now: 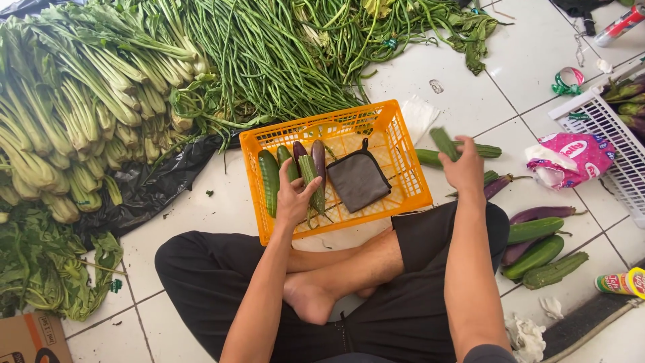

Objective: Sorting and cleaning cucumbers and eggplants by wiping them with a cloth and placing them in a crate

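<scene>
I sit cross-legged on a white tiled floor with an orange plastic crate (405,176) in front of my knees. My left hand (294,196) reaches into the crate and grips a ridged green gourd (310,173). The gourd lies beside a cucumber (269,179) and two dark purple eggplants (318,160). A dark grey pouch (358,179) lies in the crate's right half. My right hand (464,167) is raised to the right of the crate and holds a green cucumber (443,142) by its lower end.
Stacks of leafy greens (74,101) and long beans (269,54) fill the floor at the left and back. More cucumbers (535,257) and eggplants (541,214) lie at my right. A white basket (603,131), a pink bag (578,156) and a can (621,281) are further right.
</scene>
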